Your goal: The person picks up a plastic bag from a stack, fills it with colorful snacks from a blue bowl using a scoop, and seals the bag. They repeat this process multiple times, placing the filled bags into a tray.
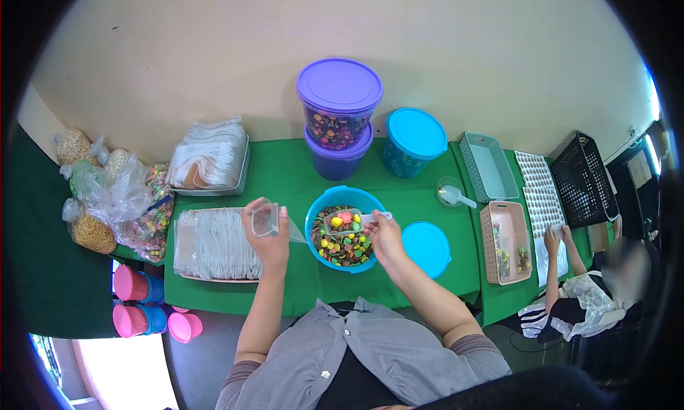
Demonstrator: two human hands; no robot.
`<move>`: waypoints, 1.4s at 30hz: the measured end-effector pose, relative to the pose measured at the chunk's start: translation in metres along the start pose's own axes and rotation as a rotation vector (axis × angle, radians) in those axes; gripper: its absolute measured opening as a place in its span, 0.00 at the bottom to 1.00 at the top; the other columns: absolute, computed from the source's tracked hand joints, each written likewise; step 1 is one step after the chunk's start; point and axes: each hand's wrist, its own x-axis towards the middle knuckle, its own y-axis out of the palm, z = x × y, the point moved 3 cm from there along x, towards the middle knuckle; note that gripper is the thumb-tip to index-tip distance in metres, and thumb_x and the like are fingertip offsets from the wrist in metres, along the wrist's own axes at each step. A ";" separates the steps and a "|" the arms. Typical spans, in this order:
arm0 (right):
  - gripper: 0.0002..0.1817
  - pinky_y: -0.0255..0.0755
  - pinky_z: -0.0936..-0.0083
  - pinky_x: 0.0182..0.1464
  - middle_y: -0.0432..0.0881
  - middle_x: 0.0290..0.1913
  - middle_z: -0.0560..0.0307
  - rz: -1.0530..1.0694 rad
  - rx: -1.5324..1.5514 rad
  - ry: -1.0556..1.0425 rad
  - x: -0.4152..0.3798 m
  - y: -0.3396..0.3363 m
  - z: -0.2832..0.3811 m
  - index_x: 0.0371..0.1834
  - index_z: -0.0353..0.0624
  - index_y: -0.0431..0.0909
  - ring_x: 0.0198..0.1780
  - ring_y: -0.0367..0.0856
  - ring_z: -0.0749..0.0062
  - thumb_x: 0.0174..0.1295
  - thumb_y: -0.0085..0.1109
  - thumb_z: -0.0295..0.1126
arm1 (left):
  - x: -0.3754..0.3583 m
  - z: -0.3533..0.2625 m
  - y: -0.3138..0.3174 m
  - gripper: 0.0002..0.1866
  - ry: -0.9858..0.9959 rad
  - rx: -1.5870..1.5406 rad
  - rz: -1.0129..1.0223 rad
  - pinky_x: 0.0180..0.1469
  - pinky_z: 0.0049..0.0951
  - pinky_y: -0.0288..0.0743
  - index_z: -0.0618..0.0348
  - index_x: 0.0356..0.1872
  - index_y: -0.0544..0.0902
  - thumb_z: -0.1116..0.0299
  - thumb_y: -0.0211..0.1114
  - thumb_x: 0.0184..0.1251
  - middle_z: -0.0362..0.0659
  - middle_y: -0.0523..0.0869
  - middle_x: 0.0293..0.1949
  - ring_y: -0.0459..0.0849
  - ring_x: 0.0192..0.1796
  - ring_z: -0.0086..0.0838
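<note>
My left hand (269,240) grips a clear plastic pouch (265,220), its mouth spread apart, just left of the blue tub. In my right hand (385,237) is the handle of a clear scoop (344,222), loaded with several yellow, red and green candies. The scoop is held over the open blue tub (311,247), which contains many brown, yellow, green and red round candies (345,252). Left of the tub, a tray holds a row of clear pouches (217,245). The tub's blue lid (426,250) lies flat on the green cloth at right.
Purple-lidded tubs (340,89) are stacked behind, beside a blue-lidded tub (415,143). A second scoop (456,195) rests in a clear cup. Bagged snacks (117,196) fill the left corner. At right, a pink basket (491,267) stands near another person (591,296) handling sticker sheets.
</note>
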 end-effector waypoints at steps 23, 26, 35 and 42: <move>0.12 0.71 0.74 0.34 0.78 0.31 0.53 0.155 -1.080 -0.824 -0.090 0.057 0.099 0.52 0.37 0.71 0.31 0.77 0.76 0.68 0.54 0.27 | -0.067 0.027 0.105 0.37 0.079 0.243 0.817 0.56 0.40 0.73 0.62 0.56 0.70 0.67 0.78 0.43 0.53 0.80 0.49 0.80 0.53 0.45; 0.13 0.72 0.75 0.35 0.79 0.31 0.54 0.207 -1.063 -0.868 -0.097 0.070 0.104 0.53 0.37 0.71 0.32 0.78 0.77 0.68 0.54 0.27 | -0.066 0.031 0.101 0.35 -0.040 0.198 0.803 0.56 0.39 0.73 0.62 0.55 0.70 0.68 0.77 0.43 0.53 0.78 0.51 0.79 0.55 0.43; 0.09 0.74 0.73 0.37 0.82 0.36 0.51 0.122 -0.883 -0.882 -0.053 0.050 0.104 0.48 0.35 0.72 0.34 0.81 0.71 0.69 0.53 0.29 | -0.029 0.032 0.062 0.37 -0.284 -0.354 0.436 0.60 0.37 0.73 0.55 0.66 0.64 0.72 0.72 0.54 0.42 0.74 0.48 0.76 0.57 0.32; 0.09 0.81 0.75 0.40 0.82 0.41 0.47 0.185 -0.616 -0.303 0.050 0.005 0.005 0.48 0.34 0.71 0.36 0.84 0.70 0.72 0.46 0.27 | 0.010 0.011 0.016 0.39 -0.179 -0.602 0.258 0.65 0.43 0.67 0.53 0.63 0.60 0.63 0.75 0.55 0.47 0.77 0.48 0.77 0.59 0.42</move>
